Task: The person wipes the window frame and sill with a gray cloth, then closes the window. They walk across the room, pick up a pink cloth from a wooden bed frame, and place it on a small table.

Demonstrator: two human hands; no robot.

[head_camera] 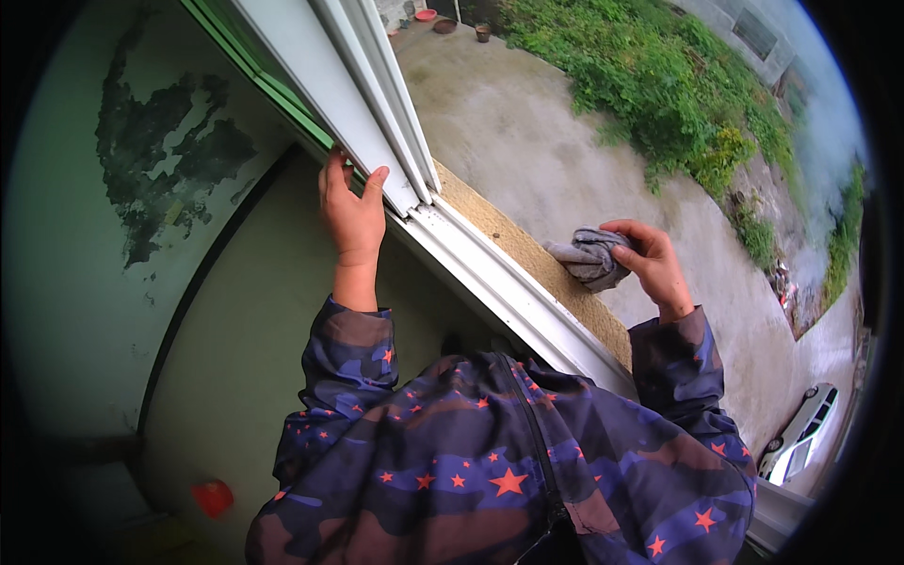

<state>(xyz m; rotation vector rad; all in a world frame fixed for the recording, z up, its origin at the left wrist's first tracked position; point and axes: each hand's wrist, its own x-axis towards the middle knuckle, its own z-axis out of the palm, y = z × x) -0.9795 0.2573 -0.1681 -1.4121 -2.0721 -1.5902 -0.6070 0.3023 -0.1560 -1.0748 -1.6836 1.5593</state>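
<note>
My left hand [354,205] grips the lower edge of a white sliding window frame [339,92], thumb on its front face and fingers curled behind, near green-tinted glass. Beyond the outer sill, my right hand [651,260] holds a crumpled grey cloth [595,258] between thumb and fingers. The cloth hangs over or beside the rough tan sill [522,251]; whether it touches cannot be told. Between my hands runs the white window track [494,275], with dark specks of dirt in its grooves. A small dark bit [496,235] lies on the sill.
Outside, far below, lie a concrete yard [487,120], green plants [635,78], a parked car [798,431] and rising smoke [826,162]. Indoors are a wall with dark peeling patches [162,155] and a red object [212,498] on the floor.
</note>
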